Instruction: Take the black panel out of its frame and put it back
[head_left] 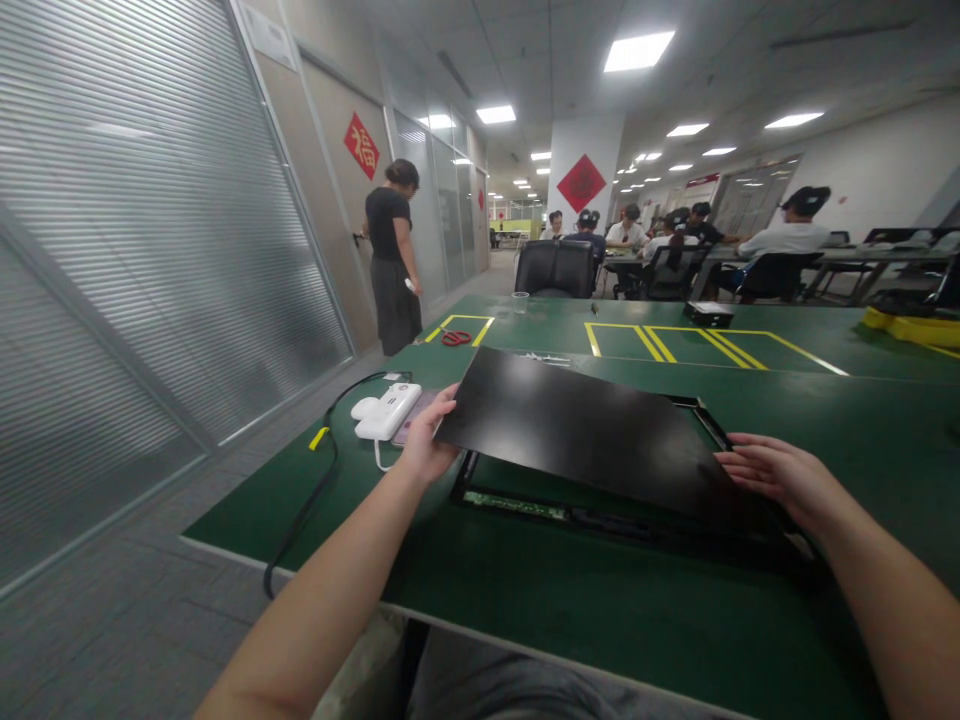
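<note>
A flat, glossy black screen panel (570, 425) is tilted above the table, its left side higher than its right. My left hand (430, 440) grips its left edge, thumb on top. At the right edge, the fingertips of my right hand (780, 480) lie against the panel, with the thumb hidden. Beneath the panel is a black rectangular frame (466, 470), partly covered by it. A green circuit board strip (517, 504) shows along the frame's near side.
The green table (600, 630) carries a white device (388, 410), a phone (415, 425), a black cable (330, 470), red-handled scissors (455, 338), a black box (708, 315) and yellow tape outlines. A person (391, 255) stands beyond the left side; several others sit behind.
</note>
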